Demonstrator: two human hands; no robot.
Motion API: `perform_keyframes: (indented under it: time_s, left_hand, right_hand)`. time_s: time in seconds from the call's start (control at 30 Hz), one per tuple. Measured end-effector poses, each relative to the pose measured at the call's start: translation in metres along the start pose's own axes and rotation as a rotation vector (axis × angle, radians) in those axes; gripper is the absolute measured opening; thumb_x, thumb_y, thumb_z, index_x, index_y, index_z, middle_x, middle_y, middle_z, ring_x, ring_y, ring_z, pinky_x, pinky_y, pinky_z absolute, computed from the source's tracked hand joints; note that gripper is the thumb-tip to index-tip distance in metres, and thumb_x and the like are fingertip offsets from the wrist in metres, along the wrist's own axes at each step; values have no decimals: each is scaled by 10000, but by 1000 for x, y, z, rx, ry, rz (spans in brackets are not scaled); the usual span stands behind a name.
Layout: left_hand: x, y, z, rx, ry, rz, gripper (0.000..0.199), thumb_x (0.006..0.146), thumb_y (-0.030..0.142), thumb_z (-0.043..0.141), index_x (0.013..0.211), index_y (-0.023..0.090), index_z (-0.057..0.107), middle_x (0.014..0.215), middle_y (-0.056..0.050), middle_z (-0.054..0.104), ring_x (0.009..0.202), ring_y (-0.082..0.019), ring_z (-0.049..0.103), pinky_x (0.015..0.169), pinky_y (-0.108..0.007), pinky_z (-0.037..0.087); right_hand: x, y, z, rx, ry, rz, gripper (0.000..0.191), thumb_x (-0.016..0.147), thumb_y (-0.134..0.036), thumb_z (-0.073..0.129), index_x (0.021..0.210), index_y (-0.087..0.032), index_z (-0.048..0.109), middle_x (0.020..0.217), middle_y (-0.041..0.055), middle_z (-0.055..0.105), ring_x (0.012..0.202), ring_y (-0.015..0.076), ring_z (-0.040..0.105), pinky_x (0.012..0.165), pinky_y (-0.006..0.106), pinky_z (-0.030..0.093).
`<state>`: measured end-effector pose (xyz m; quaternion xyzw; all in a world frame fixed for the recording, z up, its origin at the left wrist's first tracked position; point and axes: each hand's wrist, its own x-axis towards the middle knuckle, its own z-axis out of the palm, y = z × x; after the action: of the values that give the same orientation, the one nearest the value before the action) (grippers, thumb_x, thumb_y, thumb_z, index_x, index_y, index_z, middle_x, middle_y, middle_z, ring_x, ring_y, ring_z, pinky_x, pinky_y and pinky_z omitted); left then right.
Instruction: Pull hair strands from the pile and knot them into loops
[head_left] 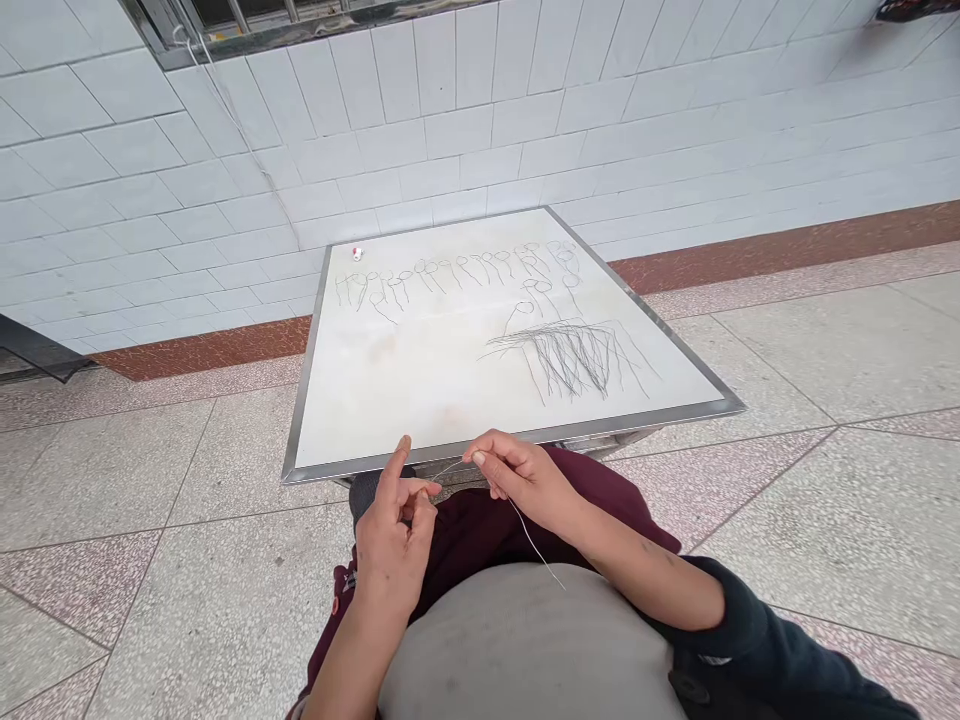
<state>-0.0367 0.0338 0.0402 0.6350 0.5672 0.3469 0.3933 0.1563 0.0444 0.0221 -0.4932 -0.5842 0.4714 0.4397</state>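
A thin wire runs between my two hands, just off the table's front edge. My left hand pinches one end between thumb and a finger, with the index finger stretched upward. My right hand grips the wire further along, thumb against fingers, and its loose tail hangs down toward my lap. Between the hands the wire bends in a shallow arc. On the white table ahead lies a pile of loose wires, right of centre. Beyond it, several wires with looped ends are spread in a row.
A small red and white object stands at the table's far left corner. The metal-edged table meets a white tiled wall. A cord hangs down the wall below a barred window. Speckled floor surrounds the table.
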Motion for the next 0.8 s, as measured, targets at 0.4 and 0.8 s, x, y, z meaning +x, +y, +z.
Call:
perform_keyframes:
  time_s: [0.4,0.8]
  left_hand:
    - [-7,13,5,180,28,151,528,910,240,457,1428,272,362,943,5,721,766,-140,682,742,-284,542]
    - [-6,12,-2,10,40,183,506,940,258,442,1433,298,335,906,21,675,741,-107,652,739,-259,537]
  right_hand:
    - [5,-8,9,-283,34,-428,134,910,-189,557,966,-234,671,902,36,607,718,117,588,573,229,479]
    - [16,-26,15,-449,45,-587,129,896,-156,569,864,-209,682,791,32,641,764,150,561,648,259,478]
